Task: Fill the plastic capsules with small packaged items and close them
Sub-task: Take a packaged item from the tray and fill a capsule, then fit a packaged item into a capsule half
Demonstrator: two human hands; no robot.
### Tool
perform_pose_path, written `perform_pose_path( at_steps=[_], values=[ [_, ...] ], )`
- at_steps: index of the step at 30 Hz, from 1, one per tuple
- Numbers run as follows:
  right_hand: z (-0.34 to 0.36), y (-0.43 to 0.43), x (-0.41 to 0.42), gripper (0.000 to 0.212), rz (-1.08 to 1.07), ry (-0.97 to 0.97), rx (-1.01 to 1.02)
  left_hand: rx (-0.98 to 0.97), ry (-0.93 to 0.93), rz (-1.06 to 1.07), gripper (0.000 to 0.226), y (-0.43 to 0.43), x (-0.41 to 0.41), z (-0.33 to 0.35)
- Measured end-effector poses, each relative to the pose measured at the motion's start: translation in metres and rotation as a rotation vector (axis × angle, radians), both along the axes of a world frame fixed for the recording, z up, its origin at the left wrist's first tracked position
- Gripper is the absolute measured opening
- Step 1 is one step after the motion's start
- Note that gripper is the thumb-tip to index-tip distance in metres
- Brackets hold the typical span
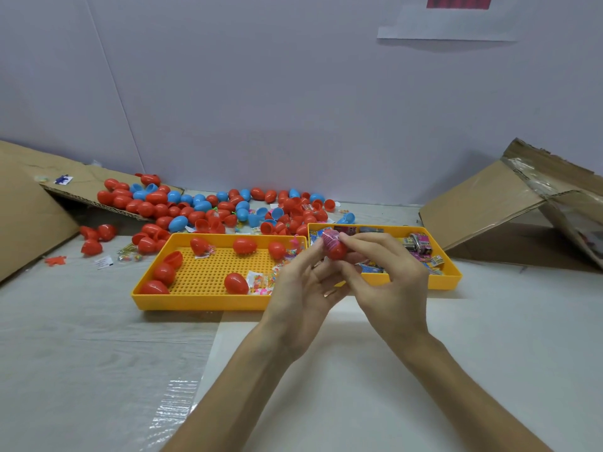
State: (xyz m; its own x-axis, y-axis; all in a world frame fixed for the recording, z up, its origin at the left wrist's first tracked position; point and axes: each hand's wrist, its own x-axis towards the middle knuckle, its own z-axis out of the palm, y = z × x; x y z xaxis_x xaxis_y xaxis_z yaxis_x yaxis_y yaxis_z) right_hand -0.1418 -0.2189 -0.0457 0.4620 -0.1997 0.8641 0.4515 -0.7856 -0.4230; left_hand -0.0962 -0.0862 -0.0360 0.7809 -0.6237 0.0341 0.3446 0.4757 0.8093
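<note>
Both hands meet above the gap between two yellow trays. My left hand (pixel 301 282) holds a red capsule half (pixel 336 251) from below with thumb and fingers. My right hand (pixel 385 272) pinches a small pink packaged item (pixel 330 239) that sits in the capsule's open top. The left yellow tray (pixel 202 301) carries several red capsules (pixel 235 283) and small clear packets (pixel 259 282). The right yellow tray (pixel 447 283) holds colourful small packaged items (pixel 421 244).
A heap of red and blue capsules and halves (pixel 208 210) lies behind the trays on the white table. Flattened cardboard (pixel 29 207) leans at the left, and an opened cardboard box (pixel 509 197) stands at the right. A few loose capsules (pixel 94 238) lie left of the trays.
</note>
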Motion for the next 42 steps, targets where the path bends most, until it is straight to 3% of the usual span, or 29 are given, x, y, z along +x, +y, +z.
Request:
perform_pose_path(
  at_steps=[3, 6, 11, 17, 28, 33, 42],
  values=[
    [0.001, 0.001, 0.0, 0.04, 0.079, 0.036, 0.011, 0.035, -0.027, 0.043, 0.033, -0.001, 0.0, 0.0],
    [0.004, 0.0, -0.001, 0.028, 0.134, 0.042, 0.112, 0.077, -0.062, 0.053, 0.036, 0.0, 0.0, 0.001],
    [0.008, -0.004, -0.002, 0.013, 0.109, 0.021, 0.061, 0.199, -0.189, 0.142, 0.043, -0.001, 0.0, 0.001],
    [0.01, -0.008, -0.003, 0.01, 0.085, 0.004, -0.013, 0.278, -0.37, 0.232, 0.033, 0.002, 0.006, 0.002],
    [0.009, -0.011, 0.0, 0.004, 0.037, 0.036, -0.152, 0.343, -0.503, 0.27, 0.025, 0.002, 0.008, 0.001],
    [0.009, -0.014, 0.0, 0.001, 0.017, 0.05, -0.136, 0.347, -0.624, 0.245, 0.047, 0.006, 0.008, 0.004],
    [0.005, -0.01, 0.001, 0.007, 0.033, 0.063, -0.094, 0.344, -0.709, 0.36, 0.035, 0.002, 0.0, 0.005]
  ],
)
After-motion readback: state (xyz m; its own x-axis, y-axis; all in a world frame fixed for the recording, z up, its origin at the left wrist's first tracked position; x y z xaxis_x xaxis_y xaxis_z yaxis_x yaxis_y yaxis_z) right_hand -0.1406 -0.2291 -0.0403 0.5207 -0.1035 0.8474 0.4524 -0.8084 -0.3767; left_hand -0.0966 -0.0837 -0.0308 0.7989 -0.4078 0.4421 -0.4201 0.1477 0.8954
